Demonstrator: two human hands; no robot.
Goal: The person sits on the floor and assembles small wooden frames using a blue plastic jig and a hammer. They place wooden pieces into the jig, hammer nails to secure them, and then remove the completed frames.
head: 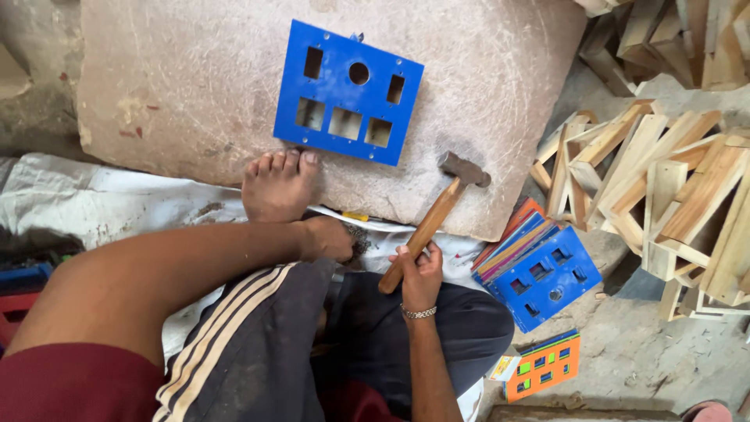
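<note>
Head view: the person sits on the floor, looking down over their own lap and a bare foot (279,186) planted on the near edge of a large flat stone slab (484,86). The right hand (418,270) is wrapped around the lower end of a wooden-handled hammer (437,219), its grip shut tight on the handle; the hammer slants up and to the right, and its dark metal head lies on the slab near the slab's front right edge. The left hand (332,238) is down just beside the heel of the foot, at the slab's near edge, fingers curled in over something small and dark; what it is cannot be told, nor whether the grip actually holds it. A blue panel (348,92) with rectangular cut-outs and one round hole lies flat on the slab, just beyond the toes and well apart from the hammer head. To the right of the right hand, a stack of coloured panels (539,270) with a blue one on top lies on the floor, and an orange panel (544,366) lies nearer the person. Wooden frames (664,187) are piled at the far right. A white sheet (94,199) covers the floor under the legs.
</note>
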